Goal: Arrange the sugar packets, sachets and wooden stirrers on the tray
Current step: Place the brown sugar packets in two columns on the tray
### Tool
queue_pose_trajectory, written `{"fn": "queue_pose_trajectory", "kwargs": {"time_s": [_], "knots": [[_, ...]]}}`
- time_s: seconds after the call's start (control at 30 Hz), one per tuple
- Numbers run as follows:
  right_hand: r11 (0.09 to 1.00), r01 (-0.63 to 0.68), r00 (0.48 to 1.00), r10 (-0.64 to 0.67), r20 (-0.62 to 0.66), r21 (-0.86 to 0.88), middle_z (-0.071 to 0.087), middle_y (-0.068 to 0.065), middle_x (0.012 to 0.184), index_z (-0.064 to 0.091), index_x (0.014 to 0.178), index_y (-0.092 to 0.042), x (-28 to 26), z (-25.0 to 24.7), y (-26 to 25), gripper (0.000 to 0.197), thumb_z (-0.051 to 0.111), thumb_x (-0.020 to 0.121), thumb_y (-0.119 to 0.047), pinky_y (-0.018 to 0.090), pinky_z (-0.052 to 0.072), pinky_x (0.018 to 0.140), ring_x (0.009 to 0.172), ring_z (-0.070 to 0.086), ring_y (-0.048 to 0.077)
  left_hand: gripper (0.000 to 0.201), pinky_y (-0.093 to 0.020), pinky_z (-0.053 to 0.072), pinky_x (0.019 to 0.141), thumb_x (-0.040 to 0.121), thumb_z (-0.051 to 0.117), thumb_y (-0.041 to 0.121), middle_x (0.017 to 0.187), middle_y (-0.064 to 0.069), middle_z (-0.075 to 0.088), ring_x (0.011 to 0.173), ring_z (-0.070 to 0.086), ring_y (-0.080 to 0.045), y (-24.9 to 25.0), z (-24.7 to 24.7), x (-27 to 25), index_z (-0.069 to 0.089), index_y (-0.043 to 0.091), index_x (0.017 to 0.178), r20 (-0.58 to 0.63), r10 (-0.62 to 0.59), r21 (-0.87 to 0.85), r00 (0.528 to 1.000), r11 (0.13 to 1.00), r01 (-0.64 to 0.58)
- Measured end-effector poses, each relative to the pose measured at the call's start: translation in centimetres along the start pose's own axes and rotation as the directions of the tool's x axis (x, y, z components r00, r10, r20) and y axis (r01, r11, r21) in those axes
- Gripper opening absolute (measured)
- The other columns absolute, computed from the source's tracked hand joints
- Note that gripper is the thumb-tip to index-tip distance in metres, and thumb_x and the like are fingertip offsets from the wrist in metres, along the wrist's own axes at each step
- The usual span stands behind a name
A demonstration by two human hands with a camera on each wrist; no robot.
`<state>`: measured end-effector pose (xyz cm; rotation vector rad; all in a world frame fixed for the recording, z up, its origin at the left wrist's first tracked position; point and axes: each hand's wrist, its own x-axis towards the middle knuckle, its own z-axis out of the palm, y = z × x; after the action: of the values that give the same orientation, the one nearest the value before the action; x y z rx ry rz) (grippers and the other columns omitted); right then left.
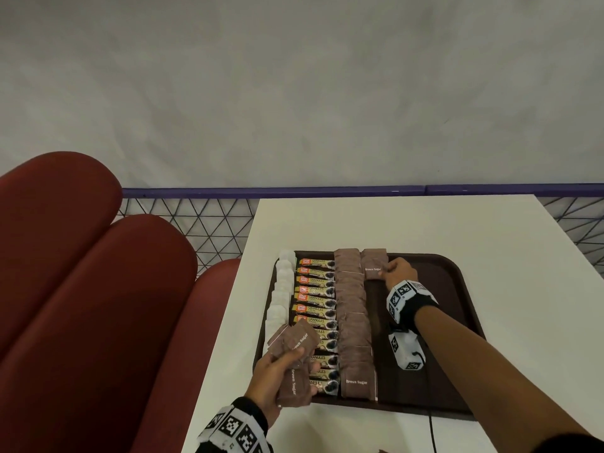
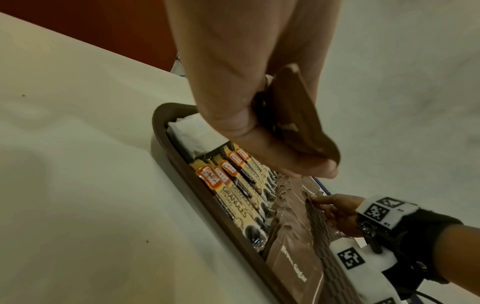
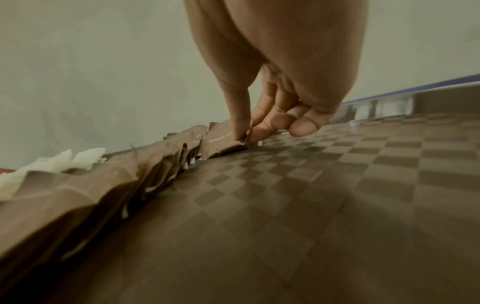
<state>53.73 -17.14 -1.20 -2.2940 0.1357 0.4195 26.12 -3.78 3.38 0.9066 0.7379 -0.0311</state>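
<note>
A dark brown tray (image 1: 457,322) lies on the white table. On its left half lie a column of white sachets (image 1: 281,289), a column of coffee granule sticks (image 1: 315,308) and a column of brown sugar packets (image 1: 354,322). My right hand (image 1: 390,273) pinches the edge of a brown sugar packet (image 1: 373,272) at the tray's far end, heading a new column; the right wrist view shows thumb and forefinger on that packet (image 3: 223,139). My left hand (image 1: 281,371) grips a bunch of brown sugar packets (image 1: 294,344) over the tray's near left corner. I see no wooden stirrers.
The tray's right half (image 3: 337,185) is bare, with a chequered surface. A white tagged block (image 1: 407,351) with a cable lies on the tray under my right forearm. A red padded seat (image 1: 81,289) stands left of the table (image 1: 425,223); a wire fence (image 1: 202,223) runs behind.
</note>
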Motion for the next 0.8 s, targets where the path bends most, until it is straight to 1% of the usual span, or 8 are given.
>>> {"fn": "queue_pose_trajectory", "kwargs": {"time_s": [0.07,0.17,0.27,0.33,0.5,0.6,0.7,0.8], "knots": [[0.999,-0.022,1.000,0.022,0.003,-0.043,0.054,0.019,0.112,0.049,0.082,-0.018,0.1,0.2,0.0,0.015,0.064,0.084,-0.020,0.037,0.050,0.086,0.096,0.058,0.036,0.042,-0.036,0.052,0.052,0.085,0.062,0.007,0.104,-0.018,0.070,0.082,0.068,-0.032,0.0,0.0,0.0,0.056,0.020,0.124,0.000,-0.003,0.002,1.000,1.000,0.003],[0.993,-0.006,1.000,0.007,0.005,-0.114,0.052,0.015,0.099,0.053,0.103,-0.008,0.2,0.4,0.0,0.022,0.061,0.086,-0.021,0.042,0.045,0.094,0.111,0.048,0.038,0.043,-0.035,0.052,0.051,0.083,0.064,0.006,0.100,-0.017,0.071,0.078,0.069,-0.028,0.0,0.1,0.1,0.057,0.016,0.124,-0.008,-0.013,0.012,1.000,1.000,0.013],[0.985,0.056,0.997,-0.065,-0.051,-0.162,0.051,0.020,0.121,0.050,0.114,-0.003,-0.2,0.5,-0.3,0.034,0.060,0.087,-0.020,0.040,0.037,0.096,0.120,0.038,0.036,0.035,-0.034,0.052,0.050,0.084,0.064,0.005,0.093,-0.014,0.073,0.074,0.069,-0.025,0.2,0.4,-0.1,0.060,0.012,0.118,-0.006,-0.014,0.027,1.000,1.000,0.014],[0.983,0.082,0.992,-0.096,-0.082,-0.163,0.046,0.020,0.126,0.048,0.118,-0.004,-0.9,0.3,-0.6,0.040,0.063,0.085,-0.020,0.040,0.034,0.098,0.121,0.035,0.035,0.033,-0.033,0.052,0.050,0.084,0.064,0.005,0.091,-0.013,0.073,0.073,0.068,-0.023,0.3,0.6,-0.3,0.062,0.012,0.116,0.002,-0.001,0.050,1.000,0.999,0.001],[0.971,0.200,0.972,-0.214,-0.099,-0.134,0.046,0.019,0.125,0.048,0.118,-0.004,-2.9,-0.5,-0.6,0.039,0.061,0.085,-0.020,0.040,0.035,0.096,0.119,0.035,0.034,0.036,-0.031,0.052,0.050,0.083,0.065,0.005,0.082,-0.013,0.070,0.064,0.067,-0.018,0.4,1.3,-0.6,0.060,0.011,0.118,-0.012,0.023,0.096,1.000,0.995,-0.022],[0.963,0.268,0.959,-0.270,-0.083,-0.034,0.047,0.017,0.124,0.048,0.120,-0.005,-5.0,-0.7,-0.3,0.040,0.062,0.085,-0.017,0.035,0.030,0.098,0.119,0.035,0.032,0.037,-0.030,0.052,0.049,0.081,0.066,0.003,0.081,-0.015,0.068,0.060,0.065,-0.019,0.1,1.7,-0.8,0.059,0.008,0.118,-0.028,0.025,0.099,0.999,0.995,-0.022],[0.951,0.304,0.952,-0.305,0.005,0.061,0.050,0.011,0.116,0.049,0.119,-0.008,-7.8,-0.7,0.1,0.038,0.062,0.086,-0.020,0.029,0.030,0.093,0.117,0.038,0.029,0.032,-0.029,0.052,0.047,0.082,0.066,0.004,0.074,-0.016,0.065,0.056,0.062,-0.018,-0.2,2.3,-1.2,0.061,0.006,0.113,-0.037,0.019,0.129,0.999,0.992,-0.015],[0.915,0.348,0.896,-0.389,0.214,0.204,0.051,0.003,0.104,0.053,0.115,-0.010,-10.3,-0.8,0.5,0.033,0.060,0.088,-0.027,0.030,0.039,0.095,0.111,0.047,0.022,0.030,-0.027,0.050,0.045,0.082,0.066,0.004,0.071,-0.014,0.063,0.053,0.061,-0.017,-0.4,3.0,-1.6,0.061,0.008,0.111,-0.034,0.018,0.139,0.999,0.990,-0.013]]}}
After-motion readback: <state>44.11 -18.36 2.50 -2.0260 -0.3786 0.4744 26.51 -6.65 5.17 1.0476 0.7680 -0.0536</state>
